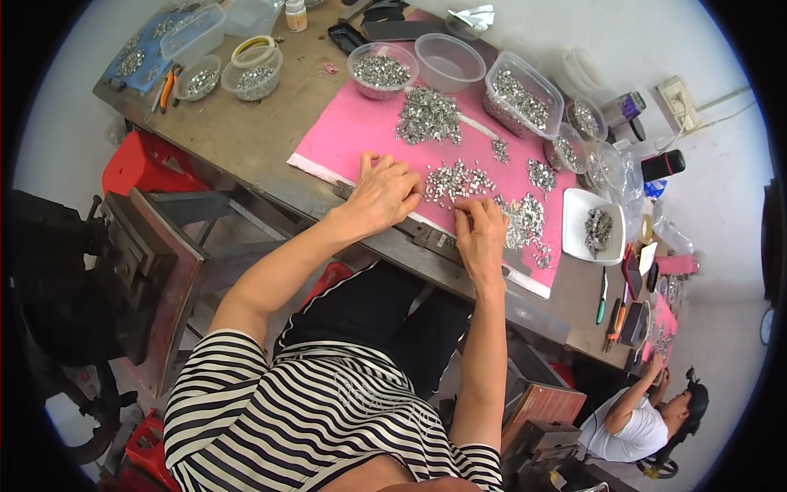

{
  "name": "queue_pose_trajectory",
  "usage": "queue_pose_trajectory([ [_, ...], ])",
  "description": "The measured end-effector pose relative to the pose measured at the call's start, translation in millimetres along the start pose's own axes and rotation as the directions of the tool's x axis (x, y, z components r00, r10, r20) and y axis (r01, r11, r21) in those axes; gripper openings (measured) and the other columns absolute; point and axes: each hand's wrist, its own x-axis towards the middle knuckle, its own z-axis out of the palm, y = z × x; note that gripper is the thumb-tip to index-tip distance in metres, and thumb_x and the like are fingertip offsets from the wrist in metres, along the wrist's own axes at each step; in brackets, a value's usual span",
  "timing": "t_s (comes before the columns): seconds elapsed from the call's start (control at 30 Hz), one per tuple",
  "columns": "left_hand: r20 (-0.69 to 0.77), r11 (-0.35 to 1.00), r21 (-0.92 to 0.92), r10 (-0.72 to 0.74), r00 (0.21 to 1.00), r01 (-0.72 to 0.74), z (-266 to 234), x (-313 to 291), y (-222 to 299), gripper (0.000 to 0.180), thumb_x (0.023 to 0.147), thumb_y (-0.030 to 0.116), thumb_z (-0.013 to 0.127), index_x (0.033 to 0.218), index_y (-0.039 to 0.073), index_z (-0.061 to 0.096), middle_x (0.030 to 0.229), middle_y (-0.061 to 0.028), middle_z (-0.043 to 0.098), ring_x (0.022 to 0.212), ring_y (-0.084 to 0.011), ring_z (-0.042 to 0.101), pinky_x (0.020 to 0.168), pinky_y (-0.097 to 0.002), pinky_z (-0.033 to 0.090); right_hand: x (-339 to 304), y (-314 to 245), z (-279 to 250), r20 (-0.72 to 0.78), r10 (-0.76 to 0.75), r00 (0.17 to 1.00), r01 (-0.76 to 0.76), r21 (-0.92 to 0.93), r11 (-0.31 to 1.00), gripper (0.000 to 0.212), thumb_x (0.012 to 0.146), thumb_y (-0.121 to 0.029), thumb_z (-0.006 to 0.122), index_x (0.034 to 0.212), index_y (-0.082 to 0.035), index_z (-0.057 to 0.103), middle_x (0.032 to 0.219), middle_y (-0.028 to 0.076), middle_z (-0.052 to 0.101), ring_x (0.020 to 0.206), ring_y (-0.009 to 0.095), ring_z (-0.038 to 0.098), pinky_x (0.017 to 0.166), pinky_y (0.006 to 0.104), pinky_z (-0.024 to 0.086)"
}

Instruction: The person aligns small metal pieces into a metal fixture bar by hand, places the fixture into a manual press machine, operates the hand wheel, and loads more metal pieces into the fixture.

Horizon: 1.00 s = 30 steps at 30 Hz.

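Small silvery metal pieces [457, 182] lie loosely scattered on a pink cloth [328, 135] between my hands. At the left of this scatter, my left hand [381, 195] is closed with bent fingers over the cloth's front edge, its fingertips partly hidden. My right hand [482, 234] sits at the scatter's near right side, thumb and forefinger brought together. Whatever either hand pinches is too small or too hidden to make out. A larger heap of metal pieces [429, 116] lies farther back. Right beside my right hand spreads another pile of shiny pieces [525, 221].
Clear plastic tubs [383, 70] of metal parts line the back, with an empty round tub [449, 64] among them. A white square dish [593, 225] stands right, near screwdrivers and pliers [615, 321]. Red stools [147, 164] stand left. Another person [631, 422] works at lower right.
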Motion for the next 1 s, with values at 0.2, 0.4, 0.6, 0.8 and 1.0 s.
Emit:
queue_pose_trajectory([
  [0.2,-0.018,0.994,-0.111,-0.015,1.000,0.013,-5.5,-0.9,-6.7,0.006,0.086,0.015,0.067,0.090,0.011,0.071,0.091,-0.0052,0.067,0.094,-0.0259,0.059,0.100,-0.0536,0.033,-0.6,-2.2,5.4,0.004,-0.001,1.000,0.001,-0.017,1.000,0.008,0.087,-0.007,0.070,0.094,-0.008,0.071,0.089,0.008,0.061,0.090,0.027,0.058,0.082,0.0412,0.039],
  [0.4,0.017,0.992,-0.107,-0.060,0.998,0.062,-15.8,-2.8,-12.6,0.007,0.087,0.018,0.071,0.092,0.012,0.071,0.087,-0.0015,0.066,0.091,-0.0213,0.059,0.100,-0.0488,0.031,3.9,-7.3,5.2,0.033,-0.010,0.999,0.011,-0.008,1.000,0.008,0.087,-0.008,0.070,0.095,-0.008,0.071,0.088,0.008,0.060,0.089,0.027,0.058,0.083,0.0415,0.039],
  [0.6,-0.029,1.000,-0.007,-0.017,0.999,0.017,-7.2,-2.7,-2.6,0.009,0.085,0.020,0.074,0.089,0.012,0.072,0.086,-0.0015,0.065,0.093,-0.0223,0.058,0.102,-0.0508,0.031,8.2,-1.8,1.4,0.125,-0.003,0.992,0.006,-0.026,1.000,0.007,0.087,-0.010,0.071,0.093,-0.006,0.069,0.088,0.010,0.061,0.089,0.029,0.059,0.084,0.0418,0.039],
  [0.8,-0.021,0.995,0.090,0.042,0.999,-0.040,-2.5,-0.1,2.0,0.006,0.084,0.017,0.070,0.084,0.011,0.072,0.089,-0.0054,0.063,0.099,-0.0257,0.057,0.104,-0.0561,0.030,-0.1,1.1,-3.3,0.070,-0.045,0.997,0.046,-0.017,0.999,0.011,0.087,-0.010,0.073,0.093,-0.004,0.066,0.088,0.010,0.061,0.089,0.029,0.059,0.083,0.0414,0.039],
  [1.0,0.015,1.000,-0.005,0.025,1.000,-0.025,-1.2,0.8,-2.8,0.005,0.084,0.014,0.068,0.084,0.010,0.071,0.090,-0.0056,0.063,0.098,-0.0256,0.057,0.104,-0.0572,0.030,-32.3,-12.6,-22.8,0.058,0.038,0.998,-0.049,0.185,0.981,0.012,0.085,-0.005,0.073,0.089,-0.004,0.062,0.088,0.008,0.060,0.086,0.028,0.057,0.082,0.0406,0.040],
])
